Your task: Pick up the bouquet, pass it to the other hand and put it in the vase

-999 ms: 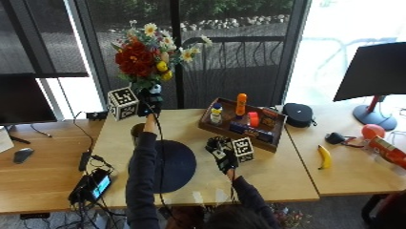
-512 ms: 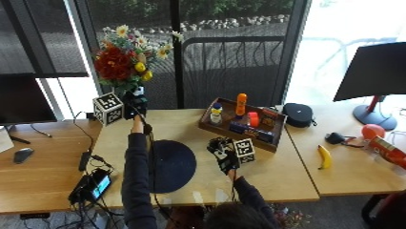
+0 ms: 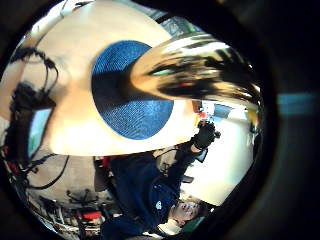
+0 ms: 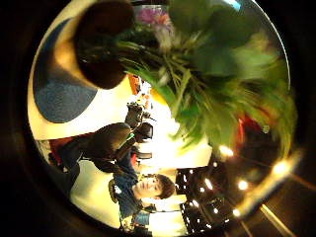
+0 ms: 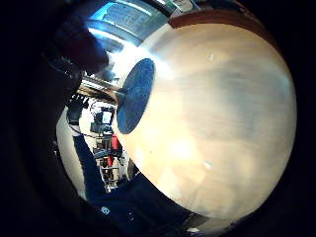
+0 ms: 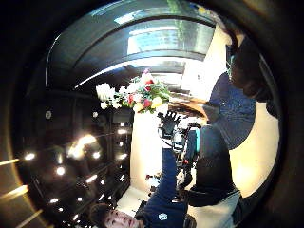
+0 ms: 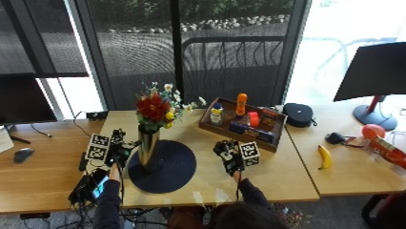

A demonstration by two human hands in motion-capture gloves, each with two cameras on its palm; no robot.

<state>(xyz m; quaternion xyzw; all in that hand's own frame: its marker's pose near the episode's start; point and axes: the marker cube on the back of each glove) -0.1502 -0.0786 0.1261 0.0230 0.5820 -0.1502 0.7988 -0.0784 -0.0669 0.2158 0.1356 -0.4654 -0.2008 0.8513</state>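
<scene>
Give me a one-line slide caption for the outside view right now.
Bouquet stands in the gold vase on the dark round mat, left hand beside it, right hand over the table.

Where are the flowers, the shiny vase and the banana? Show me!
bouquet point(image 7: 155, 109): outside view, on the red bloom at the bunch's middle.
vase point(image 7: 147, 149): outside view, on the middle of its shiny body.
banana point(image 7: 325, 157): outside view, on the middle of the fruit.
</scene>
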